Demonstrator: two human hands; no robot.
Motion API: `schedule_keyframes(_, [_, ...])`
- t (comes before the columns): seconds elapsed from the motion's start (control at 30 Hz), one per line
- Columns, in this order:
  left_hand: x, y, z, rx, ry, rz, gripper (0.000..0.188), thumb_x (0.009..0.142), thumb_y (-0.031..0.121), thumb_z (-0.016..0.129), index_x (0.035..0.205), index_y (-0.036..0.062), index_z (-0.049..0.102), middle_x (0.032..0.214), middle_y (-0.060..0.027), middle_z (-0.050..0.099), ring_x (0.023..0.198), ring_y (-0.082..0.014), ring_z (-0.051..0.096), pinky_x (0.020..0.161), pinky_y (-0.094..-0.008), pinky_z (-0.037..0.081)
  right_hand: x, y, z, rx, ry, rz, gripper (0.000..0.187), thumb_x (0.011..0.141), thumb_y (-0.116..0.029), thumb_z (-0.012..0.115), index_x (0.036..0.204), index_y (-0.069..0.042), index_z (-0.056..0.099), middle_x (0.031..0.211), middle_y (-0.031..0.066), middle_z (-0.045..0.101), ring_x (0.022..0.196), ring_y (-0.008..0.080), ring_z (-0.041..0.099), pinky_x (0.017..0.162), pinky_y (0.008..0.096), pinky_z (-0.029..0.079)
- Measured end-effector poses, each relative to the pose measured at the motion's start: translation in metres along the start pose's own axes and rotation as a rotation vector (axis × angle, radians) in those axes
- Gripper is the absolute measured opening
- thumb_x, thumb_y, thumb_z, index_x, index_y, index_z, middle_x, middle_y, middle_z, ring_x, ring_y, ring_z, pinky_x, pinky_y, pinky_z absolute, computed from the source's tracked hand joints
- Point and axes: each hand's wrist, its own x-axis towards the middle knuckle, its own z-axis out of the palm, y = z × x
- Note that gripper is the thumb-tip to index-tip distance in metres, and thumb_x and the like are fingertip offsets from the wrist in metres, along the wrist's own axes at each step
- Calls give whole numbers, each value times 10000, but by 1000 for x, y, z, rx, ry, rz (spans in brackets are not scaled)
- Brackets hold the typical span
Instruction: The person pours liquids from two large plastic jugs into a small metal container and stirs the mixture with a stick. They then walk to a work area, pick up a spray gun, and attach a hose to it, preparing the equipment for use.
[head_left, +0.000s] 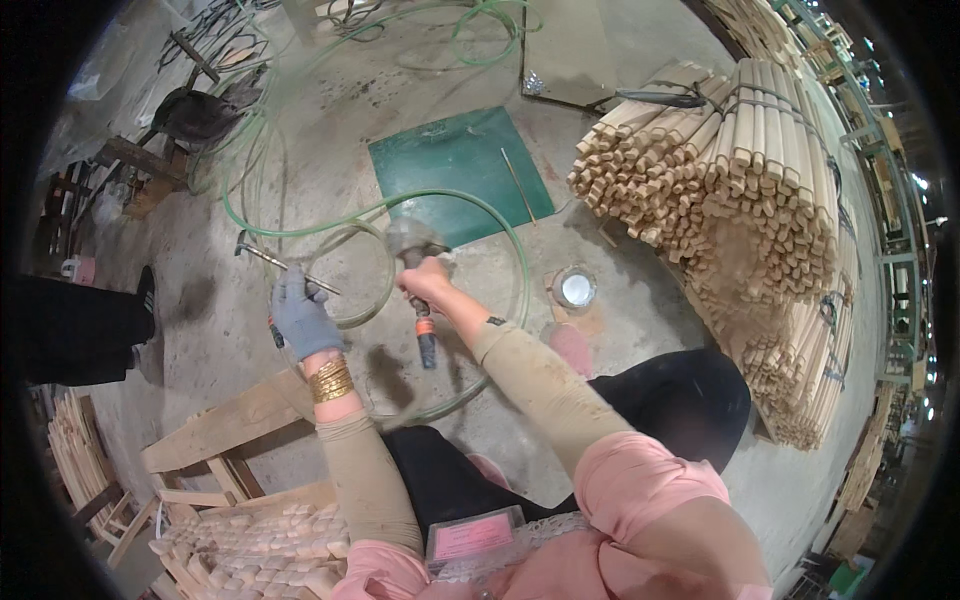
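My left hand [303, 318], in a grey glove, is closed around a thin metal rod [268, 256] with a short crosspiece at its far end. A small dark piece with some orange [275, 332] shows beside that glove; what it belongs to is hidden. Bare and closed, my right hand [428, 282] grips a hand tool [426, 332]. Its round grey head is blurred beyond the fingers, and its dark end has an orange band nearer me. The two hands are apart, above the concrete floor.
A green hose [370, 208] loops around my hands. Beyond lies a green sheet [440, 165] bearing a thin stick [518, 183]. A tin with white contents [577, 290] stands right, near strapped wooden sticks [770, 130]. Shaped wooden pieces [260, 550] fill the lower left; another person's leg [80, 325] is left.
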Motion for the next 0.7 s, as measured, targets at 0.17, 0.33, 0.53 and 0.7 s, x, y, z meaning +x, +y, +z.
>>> schedule_keyframes(0.17, [-12,14,5,-46,20,135,150,864,180,551,756,83,511,620,15,434,535,-66,404,463,-198,342,-49,-73,1,-910,-199,-228,307,628,-89,607,895,60,636,951,201,632,904,311,618,741,357,513])
schedule_keyframes(0.33, [-6,29,-16,15,119,237,159,873,184,529,757,79,503,605,13,433,533,-64,414,467,-203,358,-91,-87,-2,-1386,-265,-574,273,615,-88,660,864,24,652,965,182,625,937,271,616,747,342,519])
schedule_keyframes(0.53, [10,16,-45,-79,125,140,133,869,174,533,788,69,527,617,13,460,525,-60,434,448,-198,368,-122,-75,-33,-1672,-206,-577,617,616,-26,634,1184,74,413,849,217,602,783,339,627,632,382,517])
schedule_keyframes(0.7, [21,-2,-49,-127,97,98,133,867,164,538,775,69,525,632,12,468,528,-59,436,441,-194,368,-138,-85,-74,-1576,-124,-637,707,676,-35,596,1299,2,263,859,204,620,806,333,626,667,400,506])
